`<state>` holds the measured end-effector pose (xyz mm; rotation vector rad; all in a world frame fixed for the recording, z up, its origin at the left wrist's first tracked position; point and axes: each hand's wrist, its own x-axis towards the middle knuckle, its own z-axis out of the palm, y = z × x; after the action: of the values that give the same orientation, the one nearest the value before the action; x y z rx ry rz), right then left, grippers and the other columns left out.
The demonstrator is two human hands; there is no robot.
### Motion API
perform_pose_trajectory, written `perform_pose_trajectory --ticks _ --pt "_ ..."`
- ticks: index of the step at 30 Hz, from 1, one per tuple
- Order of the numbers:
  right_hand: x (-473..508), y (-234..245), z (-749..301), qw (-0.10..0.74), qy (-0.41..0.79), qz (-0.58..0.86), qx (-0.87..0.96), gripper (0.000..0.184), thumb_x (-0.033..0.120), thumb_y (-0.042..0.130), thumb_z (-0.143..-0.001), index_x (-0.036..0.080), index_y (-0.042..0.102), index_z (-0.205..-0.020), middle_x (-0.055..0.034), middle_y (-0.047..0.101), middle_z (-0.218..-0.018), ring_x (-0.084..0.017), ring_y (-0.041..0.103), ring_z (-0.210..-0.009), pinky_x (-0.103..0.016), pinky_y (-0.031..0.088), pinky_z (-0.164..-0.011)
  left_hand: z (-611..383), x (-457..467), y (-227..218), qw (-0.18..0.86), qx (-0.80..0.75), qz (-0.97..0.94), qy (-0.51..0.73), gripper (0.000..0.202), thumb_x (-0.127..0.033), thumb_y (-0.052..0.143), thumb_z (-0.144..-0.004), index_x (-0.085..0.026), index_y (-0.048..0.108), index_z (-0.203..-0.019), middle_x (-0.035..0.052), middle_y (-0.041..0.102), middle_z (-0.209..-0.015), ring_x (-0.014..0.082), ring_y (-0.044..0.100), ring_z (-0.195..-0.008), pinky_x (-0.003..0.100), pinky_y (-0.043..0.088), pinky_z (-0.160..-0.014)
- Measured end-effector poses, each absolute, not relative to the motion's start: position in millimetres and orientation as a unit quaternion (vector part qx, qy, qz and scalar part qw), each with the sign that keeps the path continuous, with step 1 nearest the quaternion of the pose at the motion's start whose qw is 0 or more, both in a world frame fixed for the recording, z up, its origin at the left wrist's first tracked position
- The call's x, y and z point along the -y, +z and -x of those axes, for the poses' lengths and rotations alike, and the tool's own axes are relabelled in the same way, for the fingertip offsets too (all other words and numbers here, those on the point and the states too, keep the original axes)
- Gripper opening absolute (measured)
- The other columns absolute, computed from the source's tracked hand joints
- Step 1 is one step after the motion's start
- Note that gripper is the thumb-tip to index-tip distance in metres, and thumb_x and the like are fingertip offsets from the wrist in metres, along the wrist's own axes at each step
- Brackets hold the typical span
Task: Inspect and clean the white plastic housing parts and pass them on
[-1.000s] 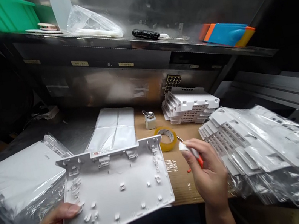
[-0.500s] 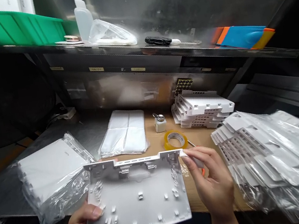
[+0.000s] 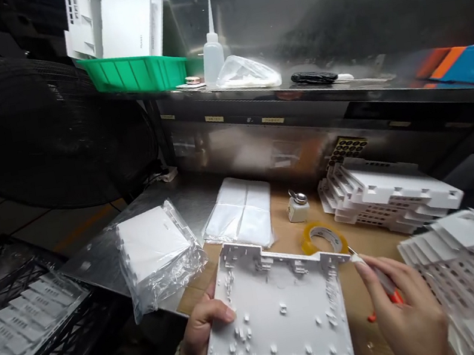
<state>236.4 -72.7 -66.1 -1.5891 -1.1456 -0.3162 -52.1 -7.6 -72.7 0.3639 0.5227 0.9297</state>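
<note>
Plastic panel (image 3: 281, 309): white, matte, rectangular, inner face studded with moulded pegs and clips, clamped at its left edge between thumb and underlying fingers of left hand (image 3: 207, 328). Versus half a second back: right hand (image 3: 406, 319) drawn off the far-right corner, only the metal tip there. Right fingers curled shut on slim orange-gripped tool (image 3: 384, 280), yellow tape roll (image 3: 323, 238) just beyond fingertips.
</note>
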Motion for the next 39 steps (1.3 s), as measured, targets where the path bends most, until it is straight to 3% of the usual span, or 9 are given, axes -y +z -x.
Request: perform_pose_trajectory --ticks 3,9,14,24,27,29,32,35,39 --pt "68 -61 -230 0.561 -0.148 0.655 0.484 0.022 0.038 0.074 -0.091 0.020 0.077 -0.102 -0.0082 0.071 -0.101 -0.025 0.067 -0.095 -0.042 0.051 -0.091 41 18 -62 0.830 -0.280 -0.174 0.449 0.104 0.003 0.070 -0.057 -0.036 0.049 -0.151 0.0058 0.069 -0.138 0.0376 0.069 -0.118 0.045 0.060 -0.095" --pt "57 -24 -161 0.628 -0.089 0.508 0.582 0.030 0.012 0.074 -0.089 0.026 0.074 -0.115 -0.0065 0.065 -0.112 -0.024 0.065 -0.106 -0.043 0.054 -0.093 5 39 -40 0.759 -0.268 -0.288 0.518 0.076 -0.003 0.069 -0.076 -0.045 0.062 -0.139 -0.0126 0.040 -0.165 0.0231 0.033 -0.153 0.026 0.035 -0.119" --pt "49 -14 -134 0.639 -0.097 0.481 0.593 0.034 0.009 0.070 -0.091 0.030 0.072 -0.117 -0.0044 0.061 -0.107 -0.020 0.063 -0.100 -0.038 0.055 -0.089 -8 46 -34 0.714 -0.289 -0.367 0.522 0.066 -0.011 0.070 -0.083 -0.038 0.060 -0.142 -0.0045 0.039 -0.166 0.0297 0.029 -0.155 0.038 0.021 -0.128" --pt "41 -19 -153 0.622 -0.125 0.512 0.579 0.025 0.013 0.071 -0.091 0.026 0.074 -0.113 -0.0035 0.063 -0.106 -0.018 0.064 -0.099 -0.033 0.053 -0.089 -10 45 -38 0.721 -0.276 -0.352 0.530 0.070 -0.005 0.066 -0.079 -0.038 0.062 -0.141 -0.0045 0.040 -0.165 0.0287 0.029 -0.155 0.035 0.022 -0.127" --pt "14 -45 -196 0.583 -0.105 0.600 0.537 0.021 0.034 0.068 -0.095 0.023 0.075 -0.111 -0.0065 0.065 -0.110 -0.022 0.065 -0.104 -0.037 0.052 -0.092 0 37 -34 0.765 -0.276 -0.276 0.512 0.085 -0.001 0.067 -0.072 -0.039 0.055 -0.147 -0.0029 0.045 -0.163 0.0312 0.035 -0.152 0.038 0.032 -0.124" --pt "-8 -71 -233 0.477 -0.057 0.721 0.499 0.038 0.052 0.057 -0.097 0.023 0.073 -0.115 -0.0079 0.066 -0.115 -0.023 0.065 -0.105 -0.038 0.052 -0.088 10 28 -32 0.790 -0.296 -0.211 0.494 0.103 0.003 0.067 -0.067 -0.041 0.039 -0.156 0.0022 0.054 -0.156 0.0337 0.050 -0.142 0.044 0.045 -0.116" --pt "-38 -109 -277 0.388 -0.007 0.778 0.495 0.050 0.058 0.057 -0.087 0.017 0.074 -0.109 -0.0102 0.070 -0.097 -0.029 0.064 -0.091 -0.042 0.049 -0.080 28 13 -32 0.799 -0.304 -0.152 0.496 0.119 0.007 0.067 -0.063 -0.037 0.018 -0.163 0.0090 0.069 -0.138 0.0366 0.068 -0.121 0.052 0.057 -0.102" --pt "-52 -130 -295 0.329 0.011 0.793 0.513 0.048 0.060 0.057 -0.082 0.019 0.074 -0.101 -0.0106 0.072 -0.090 -0.031 0.060 -0.091 -0.044 0.046 -0.082 43 3 -35 0.814 -0.254 -0.136 0.505 0.111 0.005 0.065 -0.065 -0.030 0.025 -0.162 0.0101 0.075 -0.125 0.0359 0.074 -0.107 0.054 0.059 -0.097" --pt "-38 -134 -306 0.294 -0.006 0.800 0.523 0.061 0.067 0.050 -0.081 0.019 0.072 -0.112 -0.0159 0.073 -0.113 -0.037 0.056 -0.109 -0.051 0.044 -0.094 56 -1 -38 0.835 -0.206 -0.138 0.492 0.080 -0.004 0.063 -0.075 -0.019 0.047 -0.152 0.0126 0.078 -0.116 0.0357 0.076 -0.100 0.055 0.058 -0.096"
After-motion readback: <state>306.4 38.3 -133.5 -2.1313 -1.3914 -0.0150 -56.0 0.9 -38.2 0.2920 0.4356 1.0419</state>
